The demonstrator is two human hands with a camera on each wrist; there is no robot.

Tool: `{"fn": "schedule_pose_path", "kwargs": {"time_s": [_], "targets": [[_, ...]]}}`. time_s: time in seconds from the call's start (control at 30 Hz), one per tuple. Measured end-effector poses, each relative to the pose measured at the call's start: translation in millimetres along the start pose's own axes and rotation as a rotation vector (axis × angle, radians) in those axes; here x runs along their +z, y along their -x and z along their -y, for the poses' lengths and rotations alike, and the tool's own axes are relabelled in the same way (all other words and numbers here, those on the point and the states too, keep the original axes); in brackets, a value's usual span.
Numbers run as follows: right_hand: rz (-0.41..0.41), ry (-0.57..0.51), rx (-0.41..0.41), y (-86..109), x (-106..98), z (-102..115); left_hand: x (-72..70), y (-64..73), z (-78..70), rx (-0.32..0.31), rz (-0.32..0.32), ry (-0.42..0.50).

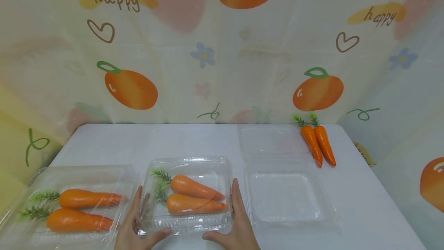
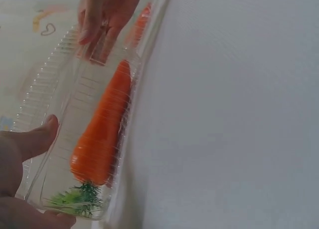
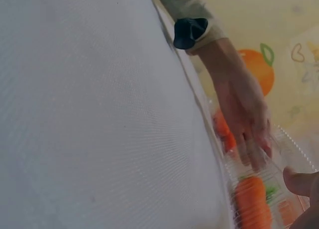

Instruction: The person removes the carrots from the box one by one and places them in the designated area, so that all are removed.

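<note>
A clear plastic clamshell box with its lid down sits in front of me in the head view. Two orange carrots with green tops lie inside it, tips to the right. My left hand holds its left side, fingers along the wall and thumb at the front edge. On the opposite side, my right hand holds it the same way. From the left wrist, the left thumb shows at the lid's rim, with a finger under the box's lower corner.
Another lidded clear box with two carrots stands at the left. To the right, an empty clamshell box lies with its lid folded back. Two more carrots rest on the white table at the far right. Behind hangs a printed curtain.
</note>
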State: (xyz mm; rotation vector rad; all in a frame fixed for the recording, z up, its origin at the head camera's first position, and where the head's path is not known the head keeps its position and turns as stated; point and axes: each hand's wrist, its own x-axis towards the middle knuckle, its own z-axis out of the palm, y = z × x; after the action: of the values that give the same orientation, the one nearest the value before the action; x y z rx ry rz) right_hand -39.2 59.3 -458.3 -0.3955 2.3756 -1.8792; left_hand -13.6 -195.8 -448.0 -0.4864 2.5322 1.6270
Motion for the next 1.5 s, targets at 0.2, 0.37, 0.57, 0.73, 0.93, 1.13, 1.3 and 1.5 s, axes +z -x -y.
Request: {"fn": "schedule_pose_path", "kwargs": {"time_s": [0.2,0.37,0.57,0.73,0.93,1.13,1.3,1.5], "targets": [[0.011,-0.016,0.024,-2.0,-1,5,-0.8,-3.4,11.1,0.099,0.039,0.110],[0.004,-0.013,0.069,-1.0,0,8,-1.1,-7.7,28.6,0.354,0.068,0.203],[-0.040,0.027,-0.030,0.6,1,3,0.5,-14.7,39.9,0.837,0.152,0.368],[-0.060,0.085,-0.144,0.8,2,1,-0.6,-17.2,41.5,0.879,0.065,0.286],[-0.019,0.102,-0.115,0.6,1,10,1.8,-18.3,44.7,0.835,0.064,0.488],[-0.005,0.121,-0.041,0.3,-4,19,2.7,-12.9,44.3,0.498,-0.003,0.510],[-0.007,0.170,-0.102,-0.7,-8,30,-1.9,-9.6,23.9,0.099,-0.015,0.234],[0.022,0.241,-0.100,-11.9,-17,50,-4.3,-8.1,3.9,-0.078,0.037,0.043]]}}
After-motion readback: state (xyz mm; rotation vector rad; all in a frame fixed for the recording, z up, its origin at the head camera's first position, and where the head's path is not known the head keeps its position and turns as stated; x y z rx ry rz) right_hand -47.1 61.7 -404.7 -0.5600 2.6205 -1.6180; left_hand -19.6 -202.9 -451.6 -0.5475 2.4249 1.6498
